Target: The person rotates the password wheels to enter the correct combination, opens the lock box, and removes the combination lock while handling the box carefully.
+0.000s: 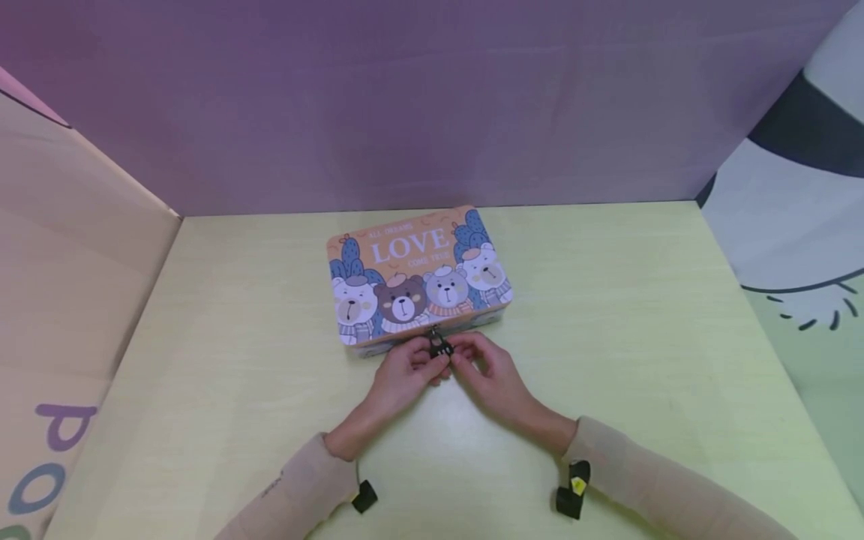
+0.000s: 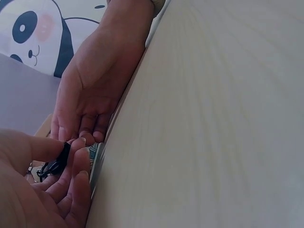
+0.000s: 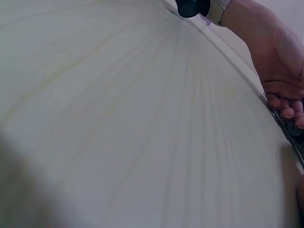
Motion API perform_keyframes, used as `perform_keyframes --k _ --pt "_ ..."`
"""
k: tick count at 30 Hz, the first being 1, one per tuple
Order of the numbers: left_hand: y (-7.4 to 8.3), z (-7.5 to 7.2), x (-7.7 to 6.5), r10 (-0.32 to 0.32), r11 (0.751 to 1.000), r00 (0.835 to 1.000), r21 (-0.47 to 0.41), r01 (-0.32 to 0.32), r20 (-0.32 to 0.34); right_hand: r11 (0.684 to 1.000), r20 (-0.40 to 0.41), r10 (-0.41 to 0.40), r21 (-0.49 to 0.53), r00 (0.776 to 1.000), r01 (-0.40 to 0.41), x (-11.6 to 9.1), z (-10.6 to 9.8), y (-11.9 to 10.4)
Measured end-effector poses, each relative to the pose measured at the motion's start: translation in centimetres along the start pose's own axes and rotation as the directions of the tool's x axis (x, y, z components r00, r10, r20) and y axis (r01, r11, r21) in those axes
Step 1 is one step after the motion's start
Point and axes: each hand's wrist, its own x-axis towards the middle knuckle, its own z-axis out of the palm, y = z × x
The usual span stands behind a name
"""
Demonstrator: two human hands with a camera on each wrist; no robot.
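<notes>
A small black padlock (image 1: 441, 346), with pale marks like number dials on its face, hangs at the front latch of a tin box (image 1: 410, 259). The box lid is down and printed with bears, cacti and the word LOVE. My left hand (image 1: 400, 381) pinches the padlock from the left between thumb and fingers; the left wrist view also has the black padlock (image 2: 58, 164) in that grip. From the right, my right hand (image 1: 498, 381) pinches the padlock's edge with thumb and forefinger. The right wrist view hardly catches the padlock.
The box stands slightly turned on a pale wooden table (image 1: 628, 315). Behind rises a purple wall panel (image 1: 432, 105), with printed panels on the left and right. Black camera straps (image 1: 572, 491) hang from the sleeves.
</notes>
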Motion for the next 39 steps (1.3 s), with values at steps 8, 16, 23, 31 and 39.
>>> perform_keyframes --k 8,16,23,31,39 --pt "-0.07 0.02 0.11 -0.003 1.000 1.000 -0.026 0.003 0.005 1.000 0.006 0.008 -0.001 1.000 -0.008 0.05 -0.04 0.16" --pt "-0.15 0.02 0.14 -0.006 1.000 1.000 -0.027 0.007 0.008 1.000 0.002 0.014 0.001 1.000 -0.014 0.06 0.00 0.11" --pt "-0.24 -0.01 0.13 -0.013 1.000 1.000 -0.005 0.013 0.010 1.000 -0.002 0.009 0.001 1.000 -0.009 0.02 0.04 0.08" --pt "-0.16 -0.07 0.11 0.002 1.000 1.000 0.012 -0.002 0.007 1.000 -0.003 -0.003 0.001 1.000 0.003 -0.01 0.00 0.13" --pt "-0.27 -0.02 0.18 0.008 1.000 1.000 0.001 -0.008 0.003 1.000 -0.002 0.001 -0.003 1.000 -0.001 0.02 0.06 0.05"
